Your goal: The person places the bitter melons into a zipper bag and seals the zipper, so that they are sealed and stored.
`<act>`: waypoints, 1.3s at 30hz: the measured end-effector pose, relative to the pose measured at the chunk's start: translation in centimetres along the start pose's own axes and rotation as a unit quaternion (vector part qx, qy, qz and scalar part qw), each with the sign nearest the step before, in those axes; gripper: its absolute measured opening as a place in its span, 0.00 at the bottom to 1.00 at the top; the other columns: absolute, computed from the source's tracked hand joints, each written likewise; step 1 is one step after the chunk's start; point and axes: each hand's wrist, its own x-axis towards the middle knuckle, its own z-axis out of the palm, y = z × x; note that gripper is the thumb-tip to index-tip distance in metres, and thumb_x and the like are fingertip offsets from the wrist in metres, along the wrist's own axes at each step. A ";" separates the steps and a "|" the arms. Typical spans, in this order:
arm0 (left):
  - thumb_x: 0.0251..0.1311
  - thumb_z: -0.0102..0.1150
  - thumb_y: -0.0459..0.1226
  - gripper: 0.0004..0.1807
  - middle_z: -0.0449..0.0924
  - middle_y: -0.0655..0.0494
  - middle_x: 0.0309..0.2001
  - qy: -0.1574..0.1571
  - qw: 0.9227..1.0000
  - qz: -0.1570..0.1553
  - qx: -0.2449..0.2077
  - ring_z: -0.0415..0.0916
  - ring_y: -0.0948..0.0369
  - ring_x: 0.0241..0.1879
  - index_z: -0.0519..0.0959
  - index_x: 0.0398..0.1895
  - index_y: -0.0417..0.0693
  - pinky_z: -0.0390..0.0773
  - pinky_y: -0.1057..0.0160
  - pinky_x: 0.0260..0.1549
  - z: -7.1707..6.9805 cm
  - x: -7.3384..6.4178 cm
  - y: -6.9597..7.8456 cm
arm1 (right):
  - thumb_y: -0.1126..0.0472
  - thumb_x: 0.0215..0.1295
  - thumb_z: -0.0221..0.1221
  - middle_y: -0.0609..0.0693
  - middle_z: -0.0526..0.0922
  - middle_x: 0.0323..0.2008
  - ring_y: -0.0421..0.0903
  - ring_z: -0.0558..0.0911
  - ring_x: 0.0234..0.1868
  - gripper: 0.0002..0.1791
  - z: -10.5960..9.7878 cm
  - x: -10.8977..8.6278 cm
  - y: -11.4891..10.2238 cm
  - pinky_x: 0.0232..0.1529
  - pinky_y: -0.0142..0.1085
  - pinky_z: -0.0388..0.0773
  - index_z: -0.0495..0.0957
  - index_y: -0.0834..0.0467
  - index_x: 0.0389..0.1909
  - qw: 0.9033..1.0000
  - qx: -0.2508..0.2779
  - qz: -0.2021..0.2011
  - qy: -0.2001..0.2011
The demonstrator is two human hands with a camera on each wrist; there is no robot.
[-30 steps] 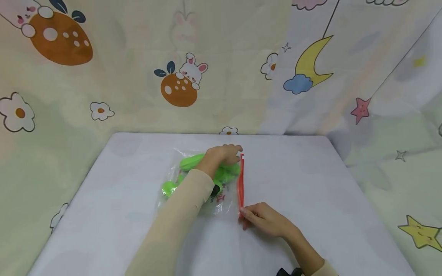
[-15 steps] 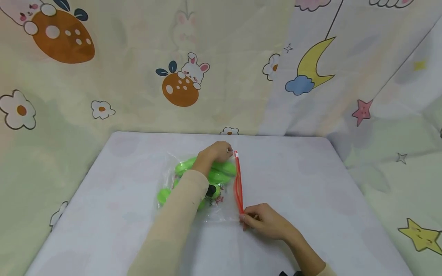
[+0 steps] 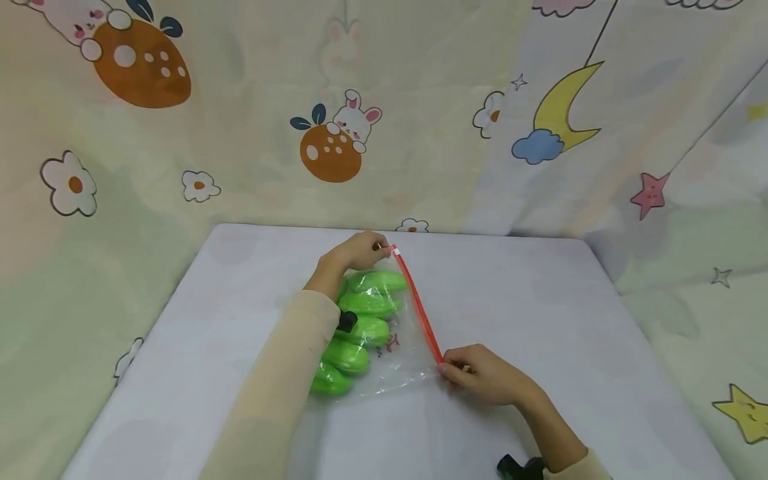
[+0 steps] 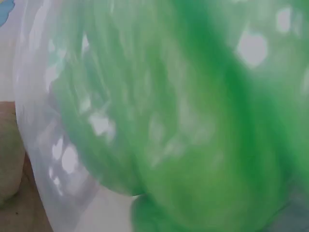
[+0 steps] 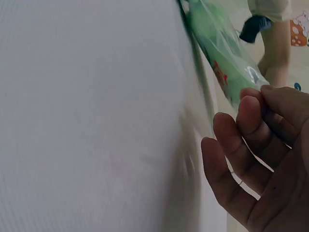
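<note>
A clear zip bag (image 3: pixel 408 363) with a red zip strip (image 3: pixel 421 313) along its right side holds several bright green, ridged, rounded long objects (image 3: pixel 369 303). My left hand (image 3: pixel 360 250) pinches the far end of the strip, beside a small white slider (image 3: pixel 396 251). At the near end, my right hand (image 3: pixel 483 375) pinches the bag's corner between thumb and index finger. In the right wrist view the other fingers of the right hand (image 5: pixel 260 140) are loosely bent. Green objects (image 4: pixel 193 135) behind shiny plastic fill the left wrist view. My left forearm hides the bag's left part.
The bag is over a white-covered table (image 3: pixel 540 300). Behind the table hangs a patterned cloth (image 3: pixel 252 133) with cartoon rabbits, flowers and a moon. A black wrist device (image 3: pixel 521 468) sits by my right sleeve.
My left hand has moved left and back with the strip's far end, while my right hand has shifted slightly right. The strip now slants, and the green objects lie side by side nearer the left.
</note>
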 end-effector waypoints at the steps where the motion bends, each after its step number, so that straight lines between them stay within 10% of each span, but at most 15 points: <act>1: 0.79 0.49 0.42 0.13 0.81 0.50 0.44 -0.004 1.000 0.002 -0.009 0.73 0.57 0.39 0.81 0.51 0.45 0.75 0.59 0.42 -0.1 -0.1 -0.2 | 0.50 0.79 0.55 0.44 0.83 0.28 0.35 0.79 0.30 0.16 -0.2 -0.2 0.2 0.34 0.32 0.79 0.82 0.53 0.33 1.000 -0.005 0.000 -0.001; 12: 0.79 0.51 0.44 0.11 0.81 0.48 0.48 0.033 0.995 0.048 -0.077 0.82 0.50 0.38 0.81 0.47 0.49 0.79 0.55 0.43 -1.1 -1.9 -1.3 | 0.51 0.79 0.55 0.43 0.80 0.25 0.35 0.76 0.28 0.14 -2.2 -1.9 1.1 0.31 0.31 0.75 0.81 0.51 0.33 1.000 -0.008 0.002 0.016; 24: 0.76 0.56 0.45 0.11 0.84 0.56 0.35 0.072 0.986 0.109 -0.107 0.83 0.50 0.37 0.85 0.43 0.51 0.81 0.59 0.37 -1.0 -2.9 1.6 | 0.51 0.81 0.52 0.52 0.83 0.32 0.48 0.82 0.35 0.13 -5.6 -3.6 1.6 0.35 0.34 0.79 0.81 0.53 0.41 0.999 -0.015 0.024 -0.015; 39: 0.76 0.57 0.40 0.10 0.85 0.47 0.40 0.069 0.976 0.151 -0.141 0.83 0.50 0.37 0.83 0.46 0.43 0.84 0.56 0.41 0.4 -3.0 3.5 | 0.50 0.85 0.41 0.60 0.74 0.67 0.62 0.78 0.63 0.25 -6.6 3.4 -0.1 0.57 0.53 0.81 0.68 0.61 0.70 0.991 0.004 0.018 0.130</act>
